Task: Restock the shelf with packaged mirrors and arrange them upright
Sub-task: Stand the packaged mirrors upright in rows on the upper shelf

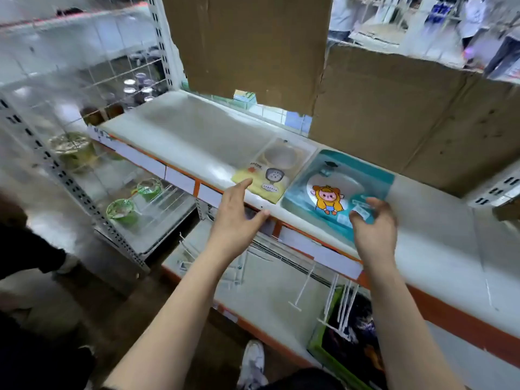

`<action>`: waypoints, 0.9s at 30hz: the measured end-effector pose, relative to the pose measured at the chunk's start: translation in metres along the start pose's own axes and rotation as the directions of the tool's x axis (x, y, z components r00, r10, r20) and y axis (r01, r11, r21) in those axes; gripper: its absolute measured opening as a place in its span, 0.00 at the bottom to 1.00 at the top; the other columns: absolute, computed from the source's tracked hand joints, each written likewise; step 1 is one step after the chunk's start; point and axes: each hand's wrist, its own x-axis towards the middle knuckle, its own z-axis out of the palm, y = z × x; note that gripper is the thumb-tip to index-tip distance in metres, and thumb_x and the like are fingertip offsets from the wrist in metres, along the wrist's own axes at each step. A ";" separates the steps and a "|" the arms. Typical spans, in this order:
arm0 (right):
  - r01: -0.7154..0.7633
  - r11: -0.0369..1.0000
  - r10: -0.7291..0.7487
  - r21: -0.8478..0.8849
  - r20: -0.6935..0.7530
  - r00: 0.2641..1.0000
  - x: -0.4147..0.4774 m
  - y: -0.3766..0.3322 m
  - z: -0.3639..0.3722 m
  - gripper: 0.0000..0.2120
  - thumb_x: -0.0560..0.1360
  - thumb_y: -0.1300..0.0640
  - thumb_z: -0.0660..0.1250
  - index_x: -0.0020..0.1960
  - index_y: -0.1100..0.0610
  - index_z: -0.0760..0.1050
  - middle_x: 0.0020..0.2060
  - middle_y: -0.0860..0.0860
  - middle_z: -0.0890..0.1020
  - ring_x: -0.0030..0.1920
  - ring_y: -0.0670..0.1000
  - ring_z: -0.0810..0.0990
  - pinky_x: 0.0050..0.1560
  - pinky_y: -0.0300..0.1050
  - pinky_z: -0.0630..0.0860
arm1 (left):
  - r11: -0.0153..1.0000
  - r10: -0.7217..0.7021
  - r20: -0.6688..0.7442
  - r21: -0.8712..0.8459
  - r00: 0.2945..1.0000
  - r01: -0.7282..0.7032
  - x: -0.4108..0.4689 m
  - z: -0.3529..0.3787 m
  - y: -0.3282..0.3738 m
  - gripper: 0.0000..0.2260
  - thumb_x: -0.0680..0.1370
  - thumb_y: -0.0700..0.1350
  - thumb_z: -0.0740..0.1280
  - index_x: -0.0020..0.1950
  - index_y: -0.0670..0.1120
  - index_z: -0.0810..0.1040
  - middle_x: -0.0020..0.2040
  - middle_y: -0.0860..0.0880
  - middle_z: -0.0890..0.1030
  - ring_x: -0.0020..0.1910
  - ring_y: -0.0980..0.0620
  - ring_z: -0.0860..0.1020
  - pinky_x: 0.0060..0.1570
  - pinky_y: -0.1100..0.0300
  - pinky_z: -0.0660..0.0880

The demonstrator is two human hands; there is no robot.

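Flat on shelf [197, 130]: 1 yellow mirror [274, 170], 1 teal mirror [334, 187]

Likely a shop, slotted metal shelf [197, 130], price-label strips [180, 180], packaged mirrors [346, 173], cardboard backing [394, 114]

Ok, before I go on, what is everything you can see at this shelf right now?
teal mirror package: one, teal with a cartoon figure, flat on the shelf, right of the yellow one
yellow mirror package: one, yellow and clear, flat on the shelf
shelf: one, white with orange front edge, centre
cardboard sheets: at least two, brown, standing behind the shelf
green containers: three, green, left rack, blurred
display hooks: several, white, lower shelf
shoe: one, white, floor
left grip: bare hand, fingers straight, by the yellow package's near corner
right grip: bare hand, fingers curled over the teal package's near edge; contact unclear
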 end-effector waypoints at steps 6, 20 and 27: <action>-0.123 0.989 0.122 -0.076 -0.025 0.992 0.056 -0.008 0.020 0.20 0.72 0.58 0.69 0.63 0.60 0.70 0.57 0.59 0.78 0.56 0.58 0.75 0.55 0.50 0.73 | 0.991 0.014 -0.002 0.136 1.000 -0.013 0.080 -0.002 -0.003 0.23 0.72 0.43 0.70 0.66 0.46 0.71 0.63 0.43 0.72 0.63 0.46 0.68 0.59 0.61 0.63; -0.410 0.899 0.434 -0.156 0.180 0.883 0.108 -0.021 0.048 0.26 0.64 0.56 0.79 0.57 0.59 0.71 0.49 0.56 0.80 0.43 0.53 0.81 0.34 0.42 0.77 | 0.750 -0.187 0.209 0.661 0.960 0.002 0.203 0.033 -0.009 0.31 0.75 0.56 0.66 0.71 0.44 0.58 0.59 0.37 0.70 0.58 0.36 0.70 0.55 0.51 0.69; -0.431 0.899 0.418 0.081 0.137 0.898 0.124 -0.038 0.054 0.20 0.65 0.61 0.77 0.54 0.62 0.75 0.47 0.57 0.83 0.46 0.57 0.83 0.51 0.56 0.80 | 0.958 -0.217 0.282 0.246 0.934 0.149 0.239 0.029 -0.002 0.32 0.71 0.50 0.73 0.66 0.41 0.60 0.56 0.41 0.76 0.56 0.39 0.74 0.55 0.50 0.72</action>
